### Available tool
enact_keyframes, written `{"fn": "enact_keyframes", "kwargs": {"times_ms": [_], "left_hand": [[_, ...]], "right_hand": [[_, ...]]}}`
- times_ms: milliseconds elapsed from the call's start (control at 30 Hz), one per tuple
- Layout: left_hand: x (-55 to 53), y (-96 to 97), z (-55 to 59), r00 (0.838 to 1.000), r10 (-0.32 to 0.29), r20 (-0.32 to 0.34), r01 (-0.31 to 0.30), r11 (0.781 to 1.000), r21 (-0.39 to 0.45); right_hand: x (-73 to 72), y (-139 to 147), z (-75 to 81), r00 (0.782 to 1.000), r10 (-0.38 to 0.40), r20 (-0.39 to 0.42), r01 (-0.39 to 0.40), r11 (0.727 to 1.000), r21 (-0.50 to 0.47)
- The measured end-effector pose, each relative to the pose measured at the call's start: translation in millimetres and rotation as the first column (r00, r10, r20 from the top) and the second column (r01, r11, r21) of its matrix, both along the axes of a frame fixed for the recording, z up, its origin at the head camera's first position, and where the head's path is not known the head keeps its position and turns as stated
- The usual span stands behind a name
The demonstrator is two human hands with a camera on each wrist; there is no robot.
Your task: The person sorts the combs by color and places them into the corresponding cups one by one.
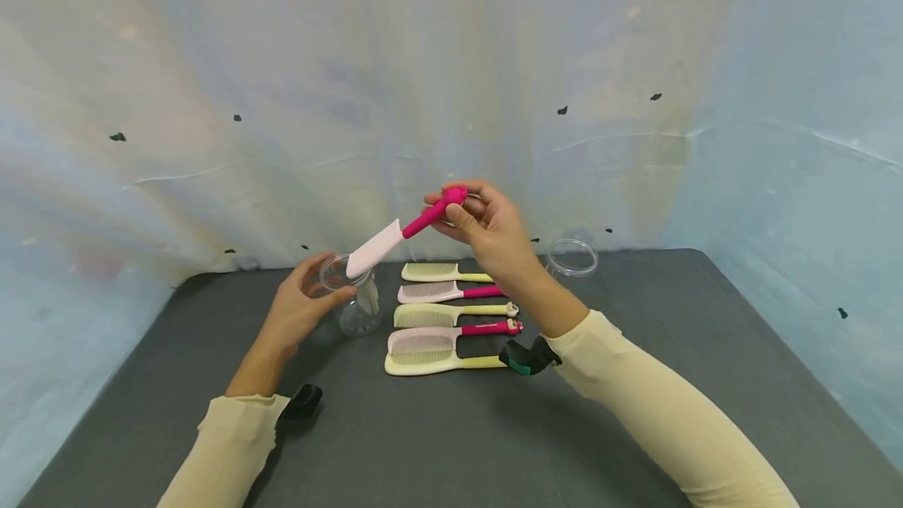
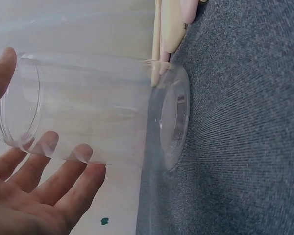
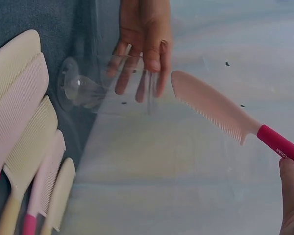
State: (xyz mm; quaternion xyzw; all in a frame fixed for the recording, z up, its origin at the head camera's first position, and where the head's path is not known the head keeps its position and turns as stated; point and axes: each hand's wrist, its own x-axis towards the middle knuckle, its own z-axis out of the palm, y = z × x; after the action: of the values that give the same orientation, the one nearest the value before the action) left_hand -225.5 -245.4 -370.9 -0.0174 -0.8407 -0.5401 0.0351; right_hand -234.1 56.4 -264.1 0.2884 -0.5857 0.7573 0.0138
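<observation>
My right hand (image 1: 499,241) pinches a comb with a pink handle and pale pink head (image 1: 376,248) by the knobbed end of its handle. The comb is tilted, its head low and to the left, near the mouth of a clear plastic jar (image 1: 360,318). Around the jar's upper part curl the fingers and thumb of my left hand (image 1: 299,300); the jar stands upright on the table. In the left wrist view the jar (image 2: 93,107) looks see-through, with no comb inside. The right wrist view shows the held comb's teeth (image 3: 210,110) and part of my thumb (image 3: 290,188).
Several combs lie in a column right of the jar, among them a yellow one (image 1: 426,315) and a pink one (image 1: 423,341) overlapping the nearest yellow comb (image 1: 416,367). A clear round lid (image 1: 572,269) is at the table's back right. A pale curtain (image 1: 451,85) hangs behind.
</observation>
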Motion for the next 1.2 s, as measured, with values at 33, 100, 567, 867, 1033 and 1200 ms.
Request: {"fn": "enact_keyframes", "kwargs": {"times_ms": [33, 100, 567, 867, 1033, 1200], "left_hand": [[0.4, -0.7, 0.6, 1.000, 0.003, 0.004, -0.003, 1.000, 0.000], [1.5, -1.8, 1.6, 1.000, 0.002, 0.013, -0.002, 1.000, -0.001], [3.4, -2.8, 3.0, 0.999, -0.003, 0.044, 0.004, 0.999, -0.040], [3.7, -1.2, 3.6, 0.999, -0.003, 0.035, 0.006, 0.997, -0.073], [0.2, 3.0, 2.0, 0.999, -0.029, 0.024, 0.030, 0.998, -0.050], [-0.8, 5.1, 2.1, 0.999, -0.039, 0.015, 0.040, 0.999, -0.030]], "right_hand": [[-0.5, -3, -1.1, 1.000, 0.003, 0.006, -0.003, 1.000, 0.005], [-0.9, -9, -4.2, 1.000, 0.006, 0.022, -0.006, 1.000, 0.014], [-12.2, -21, -29.0, 0.995, 0.004, 0.097, -0.008, 0.999, 0.043], [-14.3, -28, -40.1, 0.994, -0.008, 0.113, -0.006, 0.992, 0.125], [-15.5, -29, -41.9, 0.988, 0.013, 0.154, -0.034, 0.990, 0.134], [-19.7, -31, -41.1, 0.980, -0.009, 0.197, -0.026, 0.985, 0.172]]}}
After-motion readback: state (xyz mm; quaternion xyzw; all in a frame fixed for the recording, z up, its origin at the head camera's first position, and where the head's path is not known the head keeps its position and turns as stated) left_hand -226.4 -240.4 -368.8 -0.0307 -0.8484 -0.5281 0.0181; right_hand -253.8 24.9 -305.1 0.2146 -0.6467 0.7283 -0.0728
